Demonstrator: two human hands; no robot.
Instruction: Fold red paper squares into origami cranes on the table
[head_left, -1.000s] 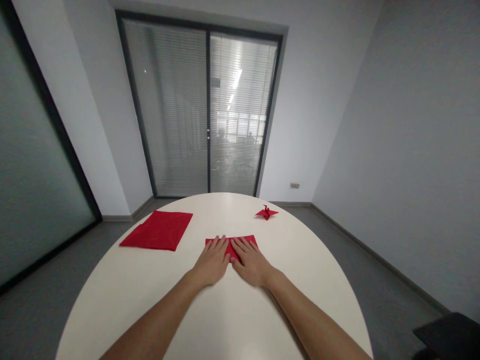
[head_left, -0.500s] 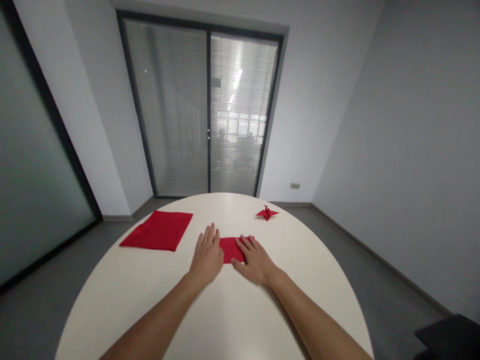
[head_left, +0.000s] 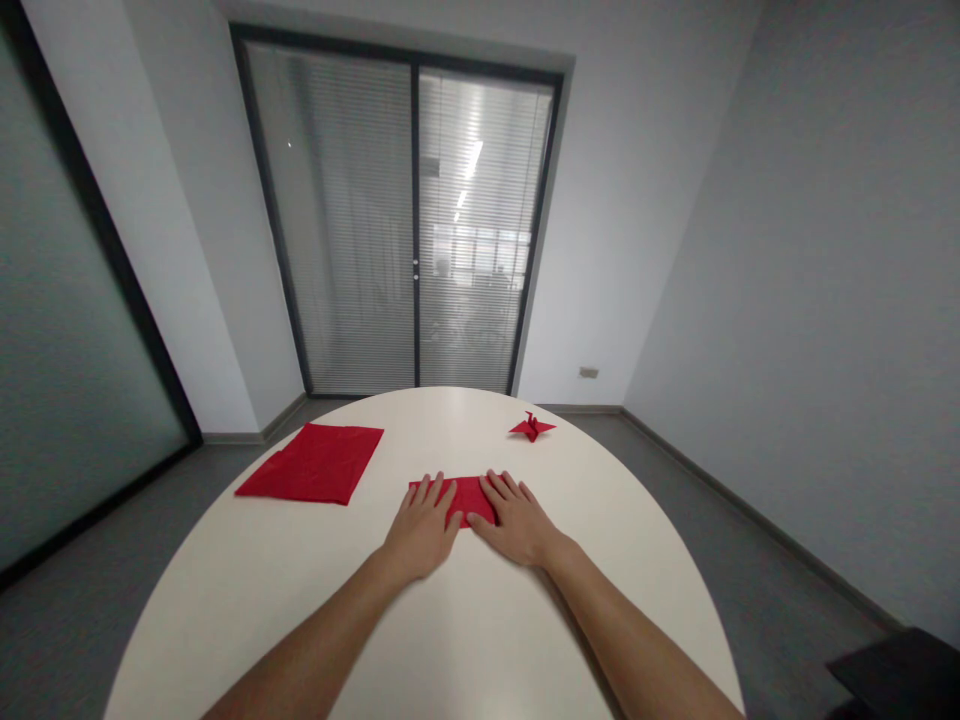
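A folded sheet of red paper [head_left: 471, 497] lies flat on the white round table [head_left: 450, 630], partly covered by both hands. My left hand [head_left: 424, 525] rests on its left part, fingers stretched out and slightly apart, thumb toward the middle. On the right part lies my right hand [head_left: 519, 522], also flat with fingers spread. A strip of the paper shows between the two thumbs. Neither hand grips anything. Beyond my right hand, near the far edge, stands a folded red paper crane [head_left: 532, 427] with its wings out.
Larger red paper sheets [head_left: 315, 463] lie at the table's left side, near its edge. A glass door with blinds [head_left: 397, 220] stands behind the table. A dark object, perhaps a chair [head_left: 900, 670], shows at the lower right.
My left hand has come down from a more upright pose and now lies flatter on the paper, its fingers pointing more to the right. My right hand has shifted only slightly.
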